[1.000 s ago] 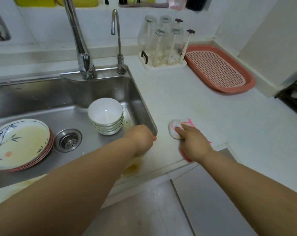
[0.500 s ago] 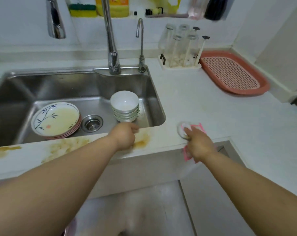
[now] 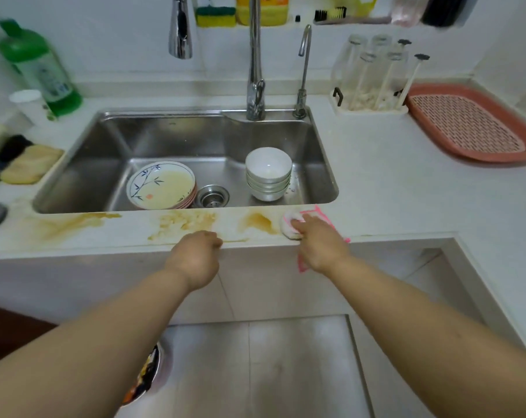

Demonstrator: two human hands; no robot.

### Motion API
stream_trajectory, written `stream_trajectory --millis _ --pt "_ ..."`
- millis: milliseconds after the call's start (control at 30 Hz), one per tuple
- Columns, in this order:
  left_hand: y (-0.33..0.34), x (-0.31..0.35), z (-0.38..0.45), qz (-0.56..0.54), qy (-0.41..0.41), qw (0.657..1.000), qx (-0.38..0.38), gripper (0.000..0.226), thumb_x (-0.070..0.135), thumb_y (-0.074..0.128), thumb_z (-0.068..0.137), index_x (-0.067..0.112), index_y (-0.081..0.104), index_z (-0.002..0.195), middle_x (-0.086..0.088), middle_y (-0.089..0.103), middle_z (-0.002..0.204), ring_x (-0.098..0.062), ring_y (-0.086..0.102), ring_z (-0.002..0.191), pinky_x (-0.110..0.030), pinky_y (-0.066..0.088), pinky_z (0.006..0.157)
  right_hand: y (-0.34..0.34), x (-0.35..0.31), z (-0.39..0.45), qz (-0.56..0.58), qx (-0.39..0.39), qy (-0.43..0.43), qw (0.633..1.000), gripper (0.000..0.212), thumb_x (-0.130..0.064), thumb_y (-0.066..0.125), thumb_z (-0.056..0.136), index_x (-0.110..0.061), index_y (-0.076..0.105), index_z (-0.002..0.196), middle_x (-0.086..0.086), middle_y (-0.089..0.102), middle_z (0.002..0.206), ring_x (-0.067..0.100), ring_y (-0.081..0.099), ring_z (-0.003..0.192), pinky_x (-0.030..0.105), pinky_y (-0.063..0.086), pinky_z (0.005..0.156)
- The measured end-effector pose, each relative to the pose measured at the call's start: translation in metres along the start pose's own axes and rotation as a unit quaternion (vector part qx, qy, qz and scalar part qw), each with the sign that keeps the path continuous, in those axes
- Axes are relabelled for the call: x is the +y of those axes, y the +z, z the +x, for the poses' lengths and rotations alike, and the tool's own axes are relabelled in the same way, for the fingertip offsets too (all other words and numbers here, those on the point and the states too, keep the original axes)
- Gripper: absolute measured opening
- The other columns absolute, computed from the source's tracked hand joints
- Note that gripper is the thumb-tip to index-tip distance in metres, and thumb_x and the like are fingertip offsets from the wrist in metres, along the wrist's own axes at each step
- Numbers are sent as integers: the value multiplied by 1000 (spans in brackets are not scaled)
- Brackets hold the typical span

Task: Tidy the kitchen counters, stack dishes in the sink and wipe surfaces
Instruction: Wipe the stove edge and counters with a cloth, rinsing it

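My right hand (image 3: pixel 320 245) grips a white cloth with pink edging (image 3: pixel 295 223) and presses it on the counter's front strip, just right of a brown stain (image 3: pixel 257 221). More brown smears (image 3: pixel 183 223) run left along that strip. My left hand (image 3: pixel 197 254) is curled into a fist at the counter's front edge and holds nothing that I can see. In the steel sink (image 3: pixel 325 164) lie a stack of plates (image 3: pixel 160 185) with a bamboo pattern and a stack of white bowls (image 3: pixel 268 173).
A tall tap (image 3: pixel 255 70) and a small tap (image 3: pixel 302 70) stand behind the sink. A glass rack (image 3: pixel 373 82) and a pink drain tray (image 3: pixel 473 125) sit at the back right. A green bottle (image 3: pixel 41 70) and sponges (image 3: pixel 26 162) are on the left.
My right hand has slid the cloth left along the counter's front strip, up to the brown stain. My left hand has dropped from the sink rim to the counter's front edge. My view has pulled back.
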State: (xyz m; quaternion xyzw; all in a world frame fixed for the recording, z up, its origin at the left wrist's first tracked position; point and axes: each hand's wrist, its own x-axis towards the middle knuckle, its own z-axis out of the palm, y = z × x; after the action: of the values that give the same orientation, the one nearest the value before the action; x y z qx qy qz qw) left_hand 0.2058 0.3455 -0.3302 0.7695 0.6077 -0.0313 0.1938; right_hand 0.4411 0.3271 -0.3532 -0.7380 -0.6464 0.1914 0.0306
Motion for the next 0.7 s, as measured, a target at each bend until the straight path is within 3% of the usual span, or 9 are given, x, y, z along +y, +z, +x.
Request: stream_trajectory --millis 33,100,200,333,400,467,600,700 --pt "1 -3 -1 -1 9 1000 -1 50 3 46 84 16 57 131 -2 42 147 -23 37 136 -31 30 113 -6 16 0 -6 16 42 999 85 -7 77 63 -21 43 140 9 42 142 26 43 130 34 42 102" --pt "3 -7 0 -10 25 1000 5 55 3 45 84 20 51 136 4 35 152 -20 32 140 -30 26 116 -14 34 0 -19 60 130 989 68 -9 67 71 -15 45 135 14 46 138 29 44 126 32 40 100" --pt "4 -16 0 -27 46 998 17 56 2 44 84 22 51 137 7 36 152 -19 32 140 -30 25 116 1 -6 18 -16 68 188 980 59 -16 50 85 -12 36 142 16 36 143 32 37 130 37 36 105" --pt "3 -28 0 -73 45 996 30 50 0 45 86 16 56 132 4 44 147 -17 38 138 -27 26 115 38 -103 25 2 52 19 998 64 -16 50 85 -18 31 146 12 27 150 30 28 136 39 30 108" --pt "3 -31 5 -74 48 996 32 47 1 47 84 16 61 127 2 50 142 -19 43 134 -28 31 113 47 -109 10 -7 50 -54 997 64 -14 52 84 -19 34 145 9 29 151 29 28 137 37 27 111" --pt "1 -33 10 -68 49 996 29 43 2 49 83 16 66 120 1 55 138 -21 47 130 -29 36 109 37 -79 -4 -9 50 -70 996 61 -8 56 80 -17 44 140 11 41 143 29 36 131 33 31 106" --pt "-3 -34 12 -61 47 997 4 38 2 49 84 15 69 114 -2 61 131 -24 52 125 -31 41 105 6 -6 -8 -13 73 124 990 60 -2 66 70 -10 52 128 17 51 129 32 48 117 31 40 92" --pt "-3 -39 13 -56 58 997 2 43 5 47 88 19 62 126 4 53 140 -19 44 133 -29 35 111 10 -41 21 -16 76 168 983 54 -11 52 84 -8 41 137 20 42 136 35 43 123 36 38 97"
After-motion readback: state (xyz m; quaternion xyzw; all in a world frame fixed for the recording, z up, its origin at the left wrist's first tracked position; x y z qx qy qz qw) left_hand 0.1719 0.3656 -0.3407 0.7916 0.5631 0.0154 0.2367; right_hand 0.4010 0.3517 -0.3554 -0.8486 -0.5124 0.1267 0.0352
